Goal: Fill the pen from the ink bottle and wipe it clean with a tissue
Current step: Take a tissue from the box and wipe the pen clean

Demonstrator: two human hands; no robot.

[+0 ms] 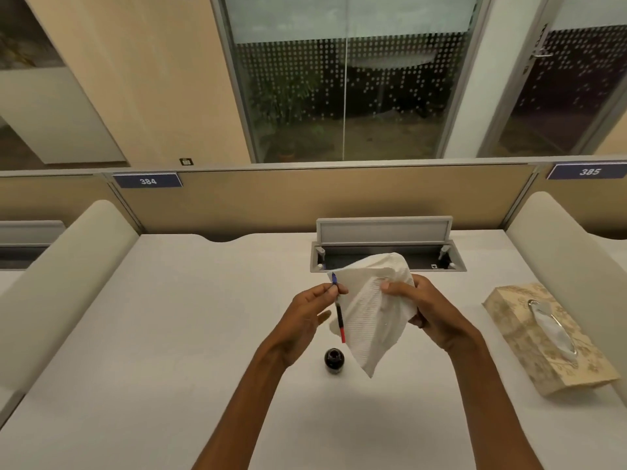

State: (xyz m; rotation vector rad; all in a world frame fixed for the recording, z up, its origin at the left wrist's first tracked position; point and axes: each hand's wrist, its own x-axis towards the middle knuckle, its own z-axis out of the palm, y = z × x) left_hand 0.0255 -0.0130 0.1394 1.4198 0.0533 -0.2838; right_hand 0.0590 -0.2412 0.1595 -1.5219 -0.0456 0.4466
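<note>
Left hand [314, 308] is pinching the light, rigid pen [339, 313] near its tip; right hand [424, 310] is gripping the soft, tear-prone tissue [373, 320] above the ink bottle [334, 359].

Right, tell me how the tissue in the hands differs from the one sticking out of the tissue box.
The held tissue is fully out and spread open, gripped by the right hand; the box tissue is bunched and only partly pulled through the slot of the tissue box. The held tissue is up off the desk beside the pen in the left hand; the box tissue touches neither hand. Both are white.
</note>
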